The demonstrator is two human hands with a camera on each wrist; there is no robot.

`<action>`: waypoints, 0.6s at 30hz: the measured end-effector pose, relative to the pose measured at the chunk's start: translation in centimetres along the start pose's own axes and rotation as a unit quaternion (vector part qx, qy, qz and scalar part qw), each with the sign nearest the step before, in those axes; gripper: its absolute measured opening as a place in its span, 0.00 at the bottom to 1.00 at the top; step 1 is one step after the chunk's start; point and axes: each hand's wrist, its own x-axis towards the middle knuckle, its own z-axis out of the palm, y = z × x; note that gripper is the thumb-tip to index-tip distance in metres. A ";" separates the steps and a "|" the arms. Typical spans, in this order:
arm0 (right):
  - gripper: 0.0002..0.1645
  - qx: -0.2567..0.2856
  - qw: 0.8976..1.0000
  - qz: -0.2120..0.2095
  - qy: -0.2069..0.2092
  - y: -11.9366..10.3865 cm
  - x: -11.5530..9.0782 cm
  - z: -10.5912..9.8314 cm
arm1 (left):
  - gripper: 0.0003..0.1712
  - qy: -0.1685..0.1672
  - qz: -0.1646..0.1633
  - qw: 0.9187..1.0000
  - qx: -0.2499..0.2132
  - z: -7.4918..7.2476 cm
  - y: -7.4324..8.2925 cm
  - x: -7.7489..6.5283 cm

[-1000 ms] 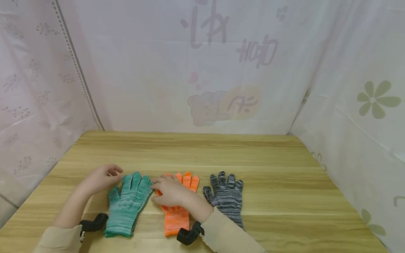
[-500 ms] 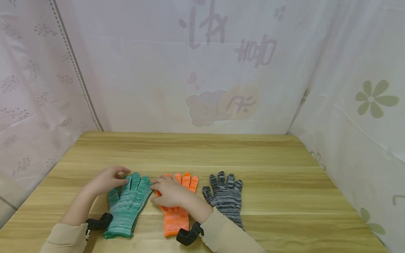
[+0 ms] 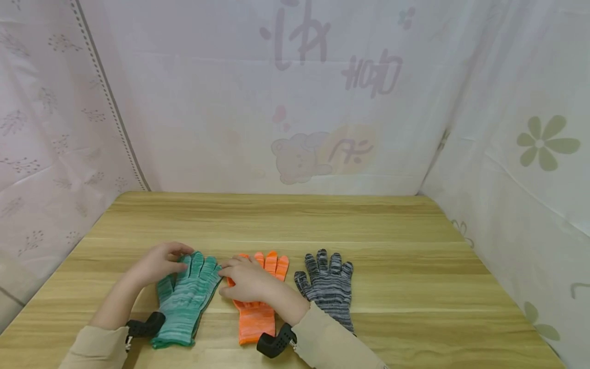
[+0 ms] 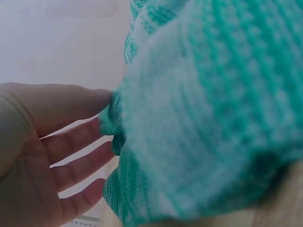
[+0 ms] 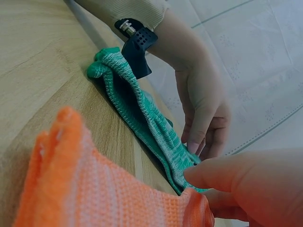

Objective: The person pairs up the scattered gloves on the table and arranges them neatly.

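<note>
A pair of green-and-white knit gloves (image 3: 182, 307) lies stacked on the table, fingers pointing away. My left hand (image 3: 159, 264) pinches the fingertip end at its left, thumb on top; in the left wrist view the thumb (image 4: 71, 101) meets the knit edge with the fingers behind. Over an orange knit glove (image 3: 257, 323) lies my right hand (image 3: 249, 279), its fingertips at the green pair's right edge. The right wrist view shows its thumb (image 5: 222, 175) overlapping the green fingertips; whether it pinches them I cannot tell.
To the right lies a black-and-grey striped glove (image 3: 329, 292), partly behind my right sleeve (image 3: 336, 338). Each wrist wears a black camera mount (image 3: 276, 342). Behind the wooden table (image 3: 392, 220) hang pale printed curtains (image 3: 207, 102) on three sides.
My left hand has moved right, from beside the green gloves onto their fingertips. The right hand and all the gloves have stayed in place.
</note>
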 end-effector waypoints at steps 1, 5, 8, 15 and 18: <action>0.27 -0.001 1.000 0.000 -0.001 0.0 0.0 0.0 | 0.20 0.005 -0.003 1.000 -0.002 0.0 0.0 0.0; 0.27 -0.004 1.000 0.001 -0.002 0.0 0.1 0.0 | 0.16 0.027 -0.016 1.000 0.001 0.0 -0.1 0.0; 0.27 -0.003 1.000 0.001 -0.001 0.0 0.0 0.0 | 0.14 0.033 -0.020 0.999 0.006 -0.2 -0.3 0.0; 0.28 0.000 1.000 0.000 0.001 0.1 0.0 0.1 | 0.12 0.040 -0.039 0.998 0.007 -0.3 -0.7 0.0; 0.28 0.000 1.000 0.000 0.002 0.1 0.1 0.2 | 0.12 0.047 -0.044 0.998 0.012 -0.4 -0.9 0.0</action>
